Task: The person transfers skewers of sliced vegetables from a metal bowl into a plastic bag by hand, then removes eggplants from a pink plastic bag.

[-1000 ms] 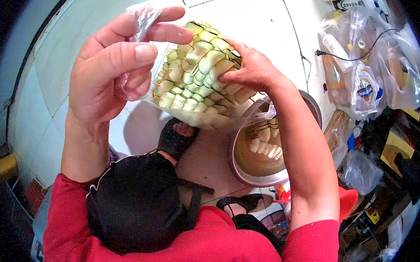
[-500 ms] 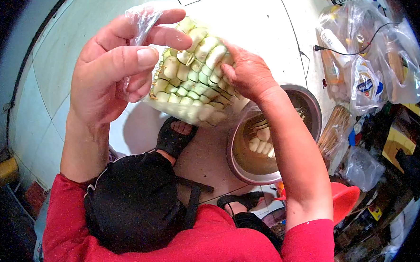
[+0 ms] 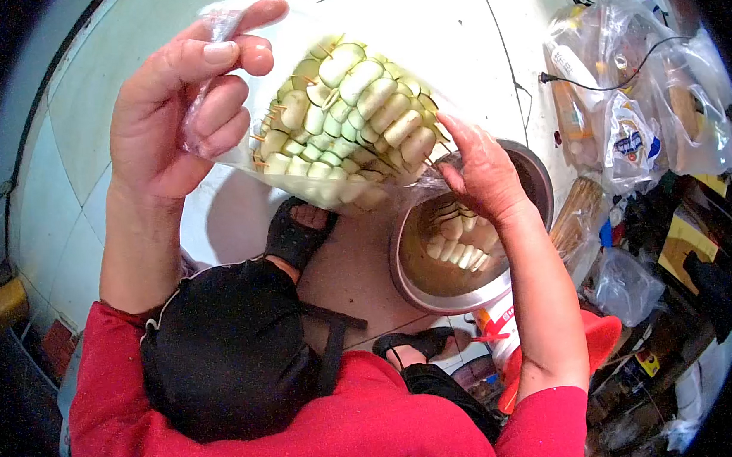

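A clear plastic bag (image 3: 310, 186) spreads between my hands, full of skewers of pale, green-edged vegetable slices (image 3: 339, 114). My left hand (image 3: 185, 97) is closed on the gathered rim at the bag's upper left, with the plastic running between its fingers. At the opposite side, my right hand (image 3: 487, 164) has its fingertips at the bag's rim, beside the protruding stick ends. Below my right hand stands a round basin (image 3: 410, 288) of cloudy water. More skewered slices (image 3: 458, 253) lie in it, partly hidden by my hand and forearm.
To the right hang plastic bags of bottles (image 3: 624, 91) with a black cord across them. A bundle of thin sticks (image 3: 576, 209) stands beside the basin. A red plastic item (image 3: 599, 340) lies near my right elbow. My sandalled feet (image 3: 300, 228) rest on the tiled floor.
My right hand has moved off the skewers, right and down to the bag's edge, and the bag is spread wider. My left hand has shifted slightly left with the rim.
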